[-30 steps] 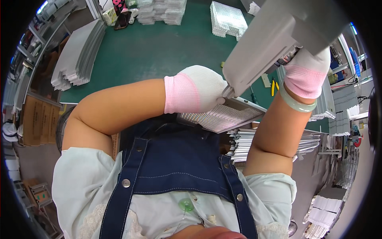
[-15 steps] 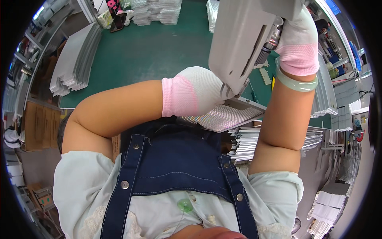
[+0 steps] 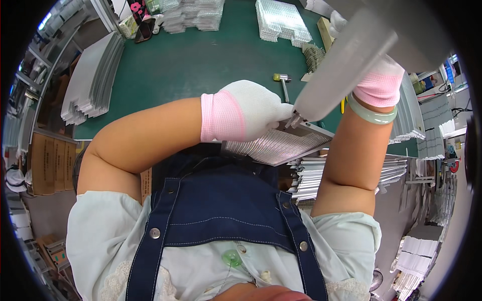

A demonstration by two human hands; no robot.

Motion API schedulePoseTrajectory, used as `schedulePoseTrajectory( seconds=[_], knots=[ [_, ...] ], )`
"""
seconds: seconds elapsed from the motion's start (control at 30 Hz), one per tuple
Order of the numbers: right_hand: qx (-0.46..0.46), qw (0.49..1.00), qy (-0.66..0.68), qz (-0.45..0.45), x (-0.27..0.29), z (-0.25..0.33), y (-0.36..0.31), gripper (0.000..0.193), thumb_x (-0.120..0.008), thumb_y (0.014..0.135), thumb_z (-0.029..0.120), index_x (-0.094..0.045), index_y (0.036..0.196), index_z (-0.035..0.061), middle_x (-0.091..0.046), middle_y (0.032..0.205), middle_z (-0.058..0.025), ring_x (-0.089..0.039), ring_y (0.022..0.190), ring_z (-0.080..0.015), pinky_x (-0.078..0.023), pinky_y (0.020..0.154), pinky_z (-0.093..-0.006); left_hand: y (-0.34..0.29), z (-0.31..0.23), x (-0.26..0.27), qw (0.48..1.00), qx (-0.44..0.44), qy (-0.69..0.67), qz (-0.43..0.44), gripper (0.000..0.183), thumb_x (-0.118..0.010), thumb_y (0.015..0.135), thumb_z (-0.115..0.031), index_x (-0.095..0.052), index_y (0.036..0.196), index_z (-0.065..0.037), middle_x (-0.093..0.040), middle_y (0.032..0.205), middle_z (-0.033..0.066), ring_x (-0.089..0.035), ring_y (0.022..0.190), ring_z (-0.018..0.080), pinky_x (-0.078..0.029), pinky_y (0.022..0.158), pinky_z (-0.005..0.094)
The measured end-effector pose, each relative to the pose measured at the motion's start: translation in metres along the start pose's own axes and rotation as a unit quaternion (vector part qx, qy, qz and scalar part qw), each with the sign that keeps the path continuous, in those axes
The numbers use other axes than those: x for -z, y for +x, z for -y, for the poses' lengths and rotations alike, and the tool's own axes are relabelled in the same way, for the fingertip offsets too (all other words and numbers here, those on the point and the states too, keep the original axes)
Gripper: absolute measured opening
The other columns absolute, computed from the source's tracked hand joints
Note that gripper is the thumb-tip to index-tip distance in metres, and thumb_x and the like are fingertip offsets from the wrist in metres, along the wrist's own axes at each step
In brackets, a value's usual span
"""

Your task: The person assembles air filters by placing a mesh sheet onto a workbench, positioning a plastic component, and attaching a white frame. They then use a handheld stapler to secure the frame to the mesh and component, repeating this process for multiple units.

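Observation:
My left hand [image 3: 253, 110], in a white knit glove with a pink cuff, is closed at the upper edge of a silver mesh panel [image 3: 276, 147] in front of my waist. Its fingertips are close to the metal nose of a large pale grey rivet gun [image 3: 341, 70], which slants down from the upper right. My right hand [image 3: 380, 75], gloved the same way, grips the gun from behind; its fingers are mostly hidden by the body. The gun's tip sits over the panel's frame, but I cannot tell whether it touches.
A small hammer [image 3: 283, 86] lies on the green table [image 3: 201, 60] beyond my left hand. Silver mesh sheets [image 3: 283, 21] are stacked behind it. Bent grey panels [image 3: 93, 78] stand piled at the left, near a phone [image 3: 144, 30]. More silver frames [image 3: 309, 183] sit below the table edge.
The rivet gun has swung, its rear up and right, its nose now visible beside my left fingers. My right hand has come slightly nearer. The hammer and mesh sheets are uncovered.

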State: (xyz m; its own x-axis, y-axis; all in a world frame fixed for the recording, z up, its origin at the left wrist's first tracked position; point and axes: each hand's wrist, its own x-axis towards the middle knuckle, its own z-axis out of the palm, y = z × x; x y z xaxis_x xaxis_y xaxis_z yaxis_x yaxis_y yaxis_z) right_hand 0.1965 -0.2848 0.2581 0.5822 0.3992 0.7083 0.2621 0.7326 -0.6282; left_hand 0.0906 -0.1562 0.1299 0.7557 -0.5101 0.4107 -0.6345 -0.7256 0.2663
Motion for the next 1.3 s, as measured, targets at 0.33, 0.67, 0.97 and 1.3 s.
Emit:
schedulePoseTrajectory(
  seconds=[0.33,0.67,0.97,1.3],
  knots=[
    [0.030,0.999,-0.013,0.035,-0.024,0.013,0.003,0.027,-0.057,0.099,0.022,-0.066,0.115,0.0031,-0.072,0.097,-0.0057,-0.070,0.081,-0.0152,-0.057,0.076,-0.0280,-0.027,-0.014,0.050,0.974,0.196,0.015,0.114,0.018,-0.060,0.089,-0.018,-0.061,0.102,-0.007,-0.065,0.085,0.0159,-0.066,0.084,0.0365,-0.052,0.076,0.0451],
    [0.175,0.724,-0.660,-0.102,0.058,0.076,0.058,0.027,-0.061,0.095,0.021,-0.065,0.103,-0.0044,-0.069,0.089,-0.0111,-0.065,0.079,-0.0203,-0.050,0.073,-0.0360,-0.309,-0.029,0.178,0.803,0.454,-0.113,-0.369,0.036,-0.065,0.090,-0.007,-0.059,0.125,0.002,-0.066,0.112,0.0067,-0.061,0.101,0.0145,-0.048,0.090,0.0292],
    [-0.551,0.585,-0.588,0.094,0.132,-0.108,-0.202,0.057,-0.076,0.082,0.043,-0.060,0.107,-0.0049,-0.069,0.086,-0.0187,-0.066,0.073,-0.0299,-0.053,0.069,-0.0402,-0.289,-0.010,0.056,0.770,0.449,-0.186,-0.413,0.028,-0.069,0.094,-0.013,-0.067,0.117,0.002,-0.070,0.101,0.0048,-0.063,0.090,0.0105,-0.051,0.081,0.0277],
    [-0.165,0.635,-0.724,0.212,0.039,-0.088,-0.048,0.028,-0.064,0.092,0.017,-0.054,0.110,-0.0013,-0.062,0.073,-0.0151,-0.064,0.061,-0.0276,-0.051,0.059,-0.0369,-0.279,0.008,0.049,0.832,0.402,-0.134,-0.359,0.033,-0.062,0.099,-0.023,-0.065,0.122,0.000,-0.071,0.100,0.0133,-0.069,0.088,0.0217,-0.053,0.079,0.0297]
  ],
)
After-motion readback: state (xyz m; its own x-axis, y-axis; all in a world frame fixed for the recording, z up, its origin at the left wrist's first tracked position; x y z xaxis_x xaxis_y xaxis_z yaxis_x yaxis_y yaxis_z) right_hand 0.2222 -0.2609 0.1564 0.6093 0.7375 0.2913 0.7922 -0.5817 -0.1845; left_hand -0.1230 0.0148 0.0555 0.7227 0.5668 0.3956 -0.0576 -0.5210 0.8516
